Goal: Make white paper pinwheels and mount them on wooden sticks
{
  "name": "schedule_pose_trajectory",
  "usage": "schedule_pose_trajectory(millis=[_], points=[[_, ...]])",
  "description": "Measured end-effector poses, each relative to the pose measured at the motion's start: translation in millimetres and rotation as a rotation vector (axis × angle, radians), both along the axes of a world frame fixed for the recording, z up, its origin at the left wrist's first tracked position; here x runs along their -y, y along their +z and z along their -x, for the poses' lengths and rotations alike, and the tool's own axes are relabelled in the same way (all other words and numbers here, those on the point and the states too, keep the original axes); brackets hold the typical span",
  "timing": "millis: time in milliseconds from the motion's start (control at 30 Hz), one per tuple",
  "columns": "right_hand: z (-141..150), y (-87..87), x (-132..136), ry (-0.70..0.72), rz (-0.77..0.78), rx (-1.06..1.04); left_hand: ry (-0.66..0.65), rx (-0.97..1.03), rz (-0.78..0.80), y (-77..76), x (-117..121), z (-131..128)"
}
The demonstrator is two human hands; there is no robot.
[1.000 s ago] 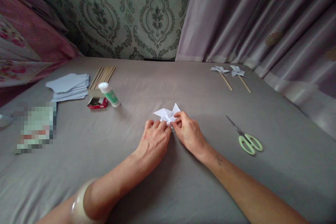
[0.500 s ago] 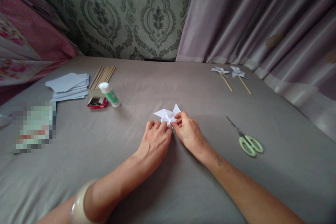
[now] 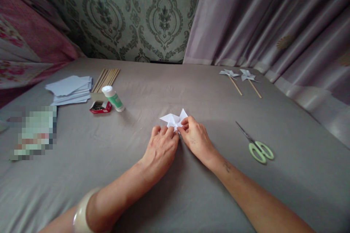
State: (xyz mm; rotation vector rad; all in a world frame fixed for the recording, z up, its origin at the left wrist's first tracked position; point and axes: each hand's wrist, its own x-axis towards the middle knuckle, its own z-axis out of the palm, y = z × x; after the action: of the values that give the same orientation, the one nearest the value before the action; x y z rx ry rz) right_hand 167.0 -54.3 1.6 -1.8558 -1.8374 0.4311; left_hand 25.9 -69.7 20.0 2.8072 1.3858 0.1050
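As far as I could see past the fingers, the white paper pinwheel (image 3: 172,118) sat at twelve o'clock from where the two hands met, low over the grey cloth (image 3: 175,196), its near part covered by knuckles. A pinwheel has no real long axis, but what showed spread from nine to three, with one blade pointing towards ten and another towards one.

Neither hand was nearer, for both were touching the paper. The left hand (image 3: 162,149) came up from seven, its bent fingers drawn in over the near edge; whether it gripped or merely pressed, I couldn't tell. The right hand (image 3: 197,136) came in from about four, thumb and fingertips pinched narrow on the paper near its right edge.

Further off, the green-handled scissors (image 3: 254,141) lay just past three o'clock, blades aimed at about ten, well apart from the right hand. Two pinwheels on sticks (image 3: 229,74) (image 3: 247,75) lay farther out, between one and two. Around ten stood the glue stick (image 3: 115,100), the small red box (image 3: 100,108) just beside it, with the row of wooden sticks (image 3: 106,81) and the paper stack (image 3: 71,90) behind.
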Motion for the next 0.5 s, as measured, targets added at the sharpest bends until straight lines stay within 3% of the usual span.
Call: schedule_pose_trajectory(millis=[500], points=[[-4.9,0.2,-0.6,0.040,-0.072,-0.083,-0.003,-0.023,0.012,3.2,-1.0,-0.6]])
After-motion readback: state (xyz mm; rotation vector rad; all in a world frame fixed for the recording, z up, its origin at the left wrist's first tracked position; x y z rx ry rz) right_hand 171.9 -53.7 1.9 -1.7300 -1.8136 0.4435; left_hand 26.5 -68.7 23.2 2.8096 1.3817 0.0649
